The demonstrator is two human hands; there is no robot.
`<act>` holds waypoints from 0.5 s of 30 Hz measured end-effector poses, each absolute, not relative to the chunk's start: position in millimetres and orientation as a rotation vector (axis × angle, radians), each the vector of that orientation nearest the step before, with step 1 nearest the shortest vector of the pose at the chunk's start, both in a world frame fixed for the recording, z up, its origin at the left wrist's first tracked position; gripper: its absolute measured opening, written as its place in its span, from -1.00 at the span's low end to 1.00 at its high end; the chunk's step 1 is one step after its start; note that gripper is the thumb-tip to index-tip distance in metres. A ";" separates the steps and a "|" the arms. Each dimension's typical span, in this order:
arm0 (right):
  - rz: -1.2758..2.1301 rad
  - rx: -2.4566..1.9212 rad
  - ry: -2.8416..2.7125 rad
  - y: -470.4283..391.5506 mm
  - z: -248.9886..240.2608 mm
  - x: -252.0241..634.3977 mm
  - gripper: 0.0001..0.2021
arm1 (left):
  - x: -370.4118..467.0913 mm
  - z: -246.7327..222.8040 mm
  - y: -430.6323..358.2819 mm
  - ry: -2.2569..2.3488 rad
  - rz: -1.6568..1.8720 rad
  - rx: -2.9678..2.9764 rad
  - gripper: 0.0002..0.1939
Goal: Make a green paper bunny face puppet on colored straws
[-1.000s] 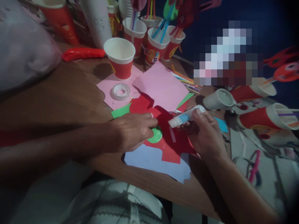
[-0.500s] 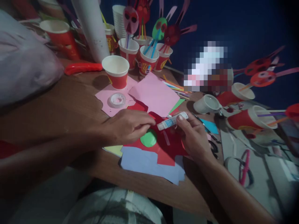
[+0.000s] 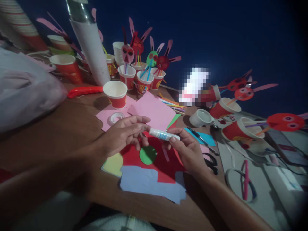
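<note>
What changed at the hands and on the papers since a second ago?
The left hand came off the green disc and rose to the end of the glue stick; contact unclear. The stick, still in the right hand, moved left and levelled. Disc still on red paper; cup stayed put.

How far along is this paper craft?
Looks done: several paper faces on straws, such as the green face, stand in cups.

In hand: the right hand holds a white tube, probably glue; the left hand is at its tip.

Seemingly left: the green circle has no eyes or ears, and the nearest cup holds no straws.
</note>
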State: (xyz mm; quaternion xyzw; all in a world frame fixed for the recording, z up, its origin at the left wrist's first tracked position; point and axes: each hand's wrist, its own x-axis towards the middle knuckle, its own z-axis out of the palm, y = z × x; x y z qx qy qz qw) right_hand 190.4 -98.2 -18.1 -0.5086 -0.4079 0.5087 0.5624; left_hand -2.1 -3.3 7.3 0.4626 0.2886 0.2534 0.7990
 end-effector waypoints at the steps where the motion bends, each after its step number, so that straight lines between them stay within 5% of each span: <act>1: 1.181 -1.216 -0.978 -98.7 -17.8 190.5 -0.83 | -2.2 7.7 -3.7 0.610 0.532 1.006 -0.72; 15: 1.308 -1.057 -0.787 -101.9 -12.7 167.8 -0.79 | 5.0 1.5 -20.1 0.530 0.465 0.866 -0.78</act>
